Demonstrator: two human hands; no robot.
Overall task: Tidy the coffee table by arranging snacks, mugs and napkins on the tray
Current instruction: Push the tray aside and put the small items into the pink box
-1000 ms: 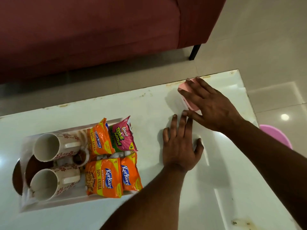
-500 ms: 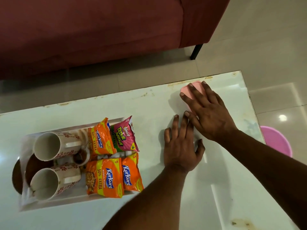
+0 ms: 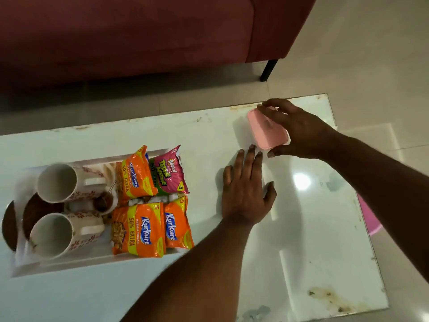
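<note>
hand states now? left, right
Left hand: open, palm flat on the white glossy table.
Right hand: holding the pink rectangular plastic box, fingers curled round it.

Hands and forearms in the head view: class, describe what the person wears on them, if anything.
The left hand and right hand are bare, without gloves. The left forearm and right forearm are uncovered as far as the frame shows, no sleeve in view. No watch, bracelet or ring is visible.
</note>
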